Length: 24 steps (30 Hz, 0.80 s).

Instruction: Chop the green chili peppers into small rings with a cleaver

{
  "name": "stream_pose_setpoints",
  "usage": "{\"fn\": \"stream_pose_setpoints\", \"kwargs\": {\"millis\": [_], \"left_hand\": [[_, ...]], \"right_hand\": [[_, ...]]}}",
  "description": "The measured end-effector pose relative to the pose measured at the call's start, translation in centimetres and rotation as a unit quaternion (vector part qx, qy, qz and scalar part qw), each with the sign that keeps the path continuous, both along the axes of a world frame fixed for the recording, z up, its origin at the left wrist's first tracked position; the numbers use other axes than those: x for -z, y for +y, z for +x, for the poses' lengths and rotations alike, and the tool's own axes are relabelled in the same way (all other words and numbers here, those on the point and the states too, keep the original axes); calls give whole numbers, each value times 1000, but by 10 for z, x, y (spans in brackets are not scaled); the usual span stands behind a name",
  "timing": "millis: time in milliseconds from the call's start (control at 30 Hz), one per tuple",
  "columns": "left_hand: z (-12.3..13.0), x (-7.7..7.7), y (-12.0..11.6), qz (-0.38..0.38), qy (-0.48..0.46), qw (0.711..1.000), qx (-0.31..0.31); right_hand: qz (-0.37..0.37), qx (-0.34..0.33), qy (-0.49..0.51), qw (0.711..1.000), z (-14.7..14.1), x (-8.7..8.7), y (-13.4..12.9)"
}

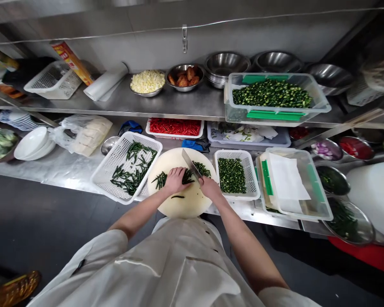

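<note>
Across the round cutting board (pixel 182 207), holds a bundle of green pods (pixel 160 181) down under the left hand (pixel 176 180), with fingers laid over the middle of it. Grips a knife (pixel 190 163) in the right hand (pixel 210 188), closed around the handle. Slants the blade between the bundle and a small heap of chopped green pieces (pixel 202 169), with the tip pointing away toward the far left. On the near part of the board, one loose pod (pixel 178 197), apart from the rest.

Just left of the board, a white basket (pixel 111 161) with more whole pods. Just right, a smaller white basket (pixel 238 196) full of chopped pieces; beyond that, a clear container (pixel 316 213) with white sheets (pixel 288 179) on top. Behind the board, a white tray (pixel 176 136) of red strips (pixel 175 126). Farther left along the counter (pixel 73 172), a plastic bag (pixel 89 132) and white bowls (pixel 32 145).

Above, on the steel shelf (pixel 195 102), a bowl of pale yellow bits (pixel 147 81), a bowl of brown chunks (pixel 186 79), stacked metal bowls (pixel 228 64) and a large clear tub (pixel 323 104) heaped with chopped greens (pixel 272 94).
</note>
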State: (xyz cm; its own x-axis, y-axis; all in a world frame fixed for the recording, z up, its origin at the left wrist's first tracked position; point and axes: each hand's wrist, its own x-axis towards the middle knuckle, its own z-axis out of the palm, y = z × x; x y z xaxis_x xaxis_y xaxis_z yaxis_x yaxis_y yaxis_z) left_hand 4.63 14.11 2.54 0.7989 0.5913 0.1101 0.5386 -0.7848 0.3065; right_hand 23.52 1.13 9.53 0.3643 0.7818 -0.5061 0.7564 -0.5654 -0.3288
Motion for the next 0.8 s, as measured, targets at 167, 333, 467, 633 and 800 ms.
{"fn": "stream_pose_setpoints", "kwargs": {"millis": [167, 333, 467, 633, 800], "left_hand": [[16, -7, 6, -25, -30, 996, 81], [26, -5, 4, -44, -42, 993, 99], [15, -8, 2, -37, -38, 994, 91], [9, -6, 6, -36, -9, 994, 106], [5, -1, 14, -47, -23, 991, 123]], "right_hand": [[6, -9, -2, 1000, 8, -8, 11], [13, -24, -18, 999, 10, -14, 16], [22, -28, -34, 999, 4, -16, 19], [8, -29, -39, 999, -12, -15, 34], [9, -29, -45, 999, -21, -18, 45]]}}
